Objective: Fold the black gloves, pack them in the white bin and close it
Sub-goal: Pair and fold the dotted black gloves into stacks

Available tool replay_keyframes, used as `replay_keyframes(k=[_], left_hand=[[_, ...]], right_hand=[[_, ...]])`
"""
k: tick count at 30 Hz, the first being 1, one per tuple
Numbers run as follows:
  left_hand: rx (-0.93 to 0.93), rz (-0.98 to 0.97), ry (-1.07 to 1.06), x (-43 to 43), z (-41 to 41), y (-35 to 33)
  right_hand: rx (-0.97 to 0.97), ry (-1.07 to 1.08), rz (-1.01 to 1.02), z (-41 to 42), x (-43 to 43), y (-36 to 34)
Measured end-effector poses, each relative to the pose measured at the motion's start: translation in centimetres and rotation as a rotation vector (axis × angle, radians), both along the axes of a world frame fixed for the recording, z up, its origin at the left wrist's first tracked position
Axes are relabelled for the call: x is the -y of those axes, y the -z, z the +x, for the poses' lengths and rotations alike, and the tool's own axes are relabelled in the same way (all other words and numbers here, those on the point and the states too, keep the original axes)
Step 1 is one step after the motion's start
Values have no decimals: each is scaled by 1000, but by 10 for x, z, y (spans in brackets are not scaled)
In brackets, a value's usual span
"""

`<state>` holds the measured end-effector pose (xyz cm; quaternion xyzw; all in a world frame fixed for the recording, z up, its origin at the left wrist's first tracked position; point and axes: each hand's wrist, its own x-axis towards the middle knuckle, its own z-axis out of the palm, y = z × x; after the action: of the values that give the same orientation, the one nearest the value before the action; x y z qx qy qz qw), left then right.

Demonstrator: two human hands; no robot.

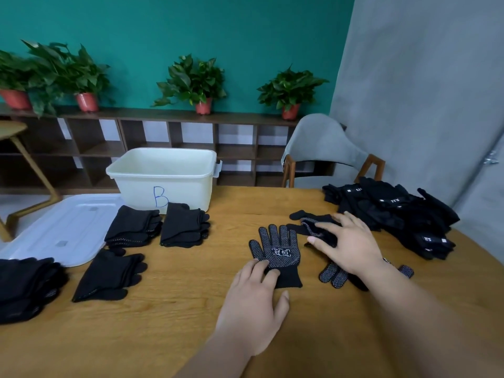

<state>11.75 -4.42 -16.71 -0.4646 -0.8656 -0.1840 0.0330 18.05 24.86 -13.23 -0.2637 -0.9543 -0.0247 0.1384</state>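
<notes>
A black dotted glove lies flat, palm up, in the middle of the wooden table. My left hand rests on its cuff with straight fingers. My right hand presses flat on a second, crumpled glove just to the right. A third glove peeks out under my right wrist. The open white bin marked "B" stands at the back; its lid lies flat to its left. Folded gloves sit in stacks on the left.
A heap of unfolded black gloves covers the table's right back corner. A grey chair stands behind the table. A low shelf with potted plants lines the green wall.
</notes>
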Motion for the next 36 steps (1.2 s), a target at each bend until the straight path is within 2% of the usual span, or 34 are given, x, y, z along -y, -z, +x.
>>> replay_keyframes(k=[3, 7, 11, 13, 16, 18, 20, 23, 25, 27, 29, 36], left_hand=[[-17, 12, -9, 0, 0, 2], [-25, 22, -6, 0, 1, 2], [-27, 24, 0, 0, 1, 2], [-27, 23, 4, 0, 0, 2], [-25, 20, 2, 1, -2, 3], [-26, 19, 2, 1, -2, 4], [-30, 21, -2, 1, -1, 4], [-29, 24, -9, 1, -1, 5], [-34, 29, -15, 1, -1, 4], [-39, 33, -21, 0, -1, 4], [-40, 38, -27, 1, -1, 5], [-57, 52, -30, 2, -2, 6]], right_hand=[[74, -70, -8, -10, 13, -12], [348, -39, -58, -31, 27, -17], [352, -5, -68, -45, 22, -19], [239, -12, -78, -48, 18, -27], [-168, -72, -148, -43, 19, -53], [-515, -105, -292, -35, 23, -77], [-760, -119, -475, -28, 26, -97], [-903, -168, -780, -22, 21, -115], [-789, -109, -744, -17, 8, -109], [-490, 2, -522, -7, -2, -97], [-309, 75, -435, 6, -6, -79], [-339, 66, -262, 48, 16, -20]])
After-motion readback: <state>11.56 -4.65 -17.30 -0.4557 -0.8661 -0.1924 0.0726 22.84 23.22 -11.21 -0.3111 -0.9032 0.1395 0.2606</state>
